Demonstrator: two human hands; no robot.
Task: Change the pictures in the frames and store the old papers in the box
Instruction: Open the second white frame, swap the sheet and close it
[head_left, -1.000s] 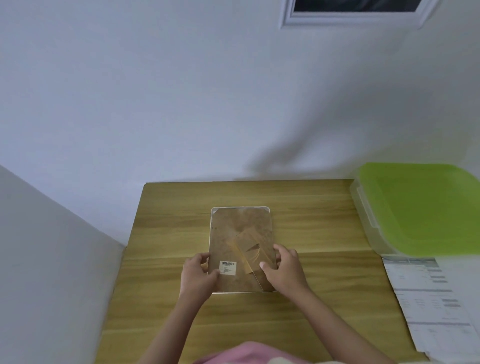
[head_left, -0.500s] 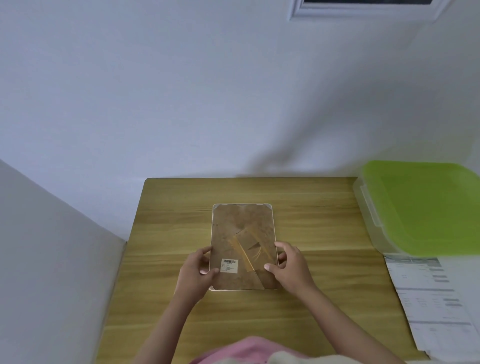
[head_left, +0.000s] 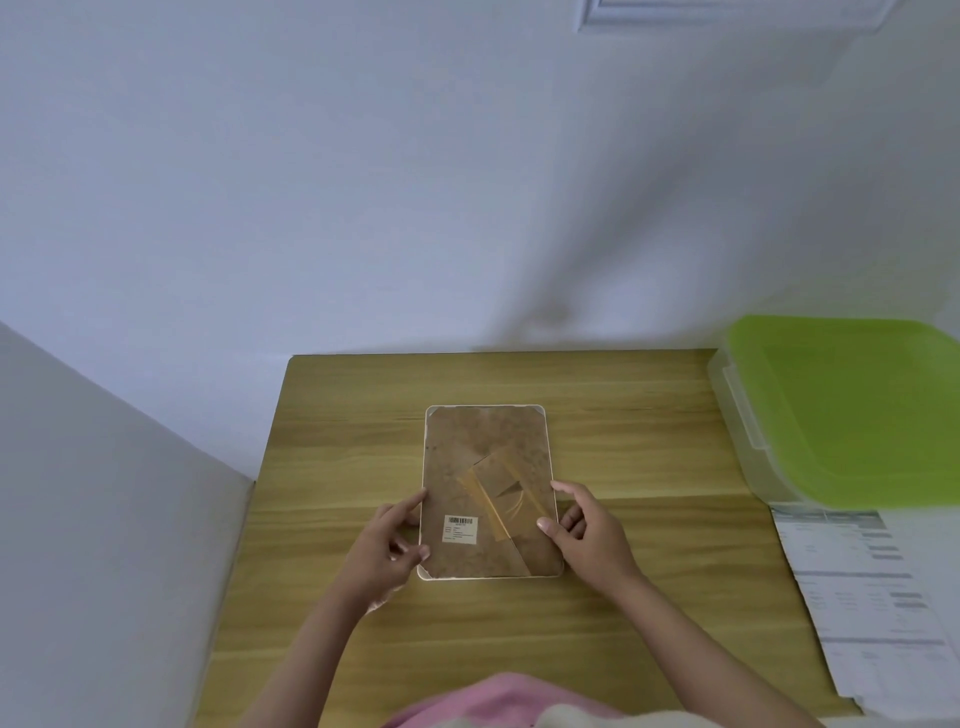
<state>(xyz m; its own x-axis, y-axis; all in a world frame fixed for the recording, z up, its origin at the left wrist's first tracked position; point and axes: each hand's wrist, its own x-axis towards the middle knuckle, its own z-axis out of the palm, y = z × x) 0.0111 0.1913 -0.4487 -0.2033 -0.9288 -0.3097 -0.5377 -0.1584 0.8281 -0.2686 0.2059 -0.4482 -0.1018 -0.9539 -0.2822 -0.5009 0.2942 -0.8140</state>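
Frame (head_left: 488, 491): one, face down on the tabletop (head_left: 649, 649), brown backing board up, long axis running straight away from me. Barcode sticker (head_left: 460, 529) and folded stand (head_left: 501, 499) on the near half. My left hand (head_left: 387, 545) pinches the near left edge, thumb on the backing; my right hand (head_left: 587, 535) grips the near right edge, fingers (head_left: 545, 526) curled onto the board. Both hands equally near; the frame lies between them. Box (head_left: 852, 415): green lid closed, well apart at my right, against the wall. Printed papers (head_left: 872, 587): just in front of the box. Nothing stands between frame and box. Backing not yet opened, I judge.
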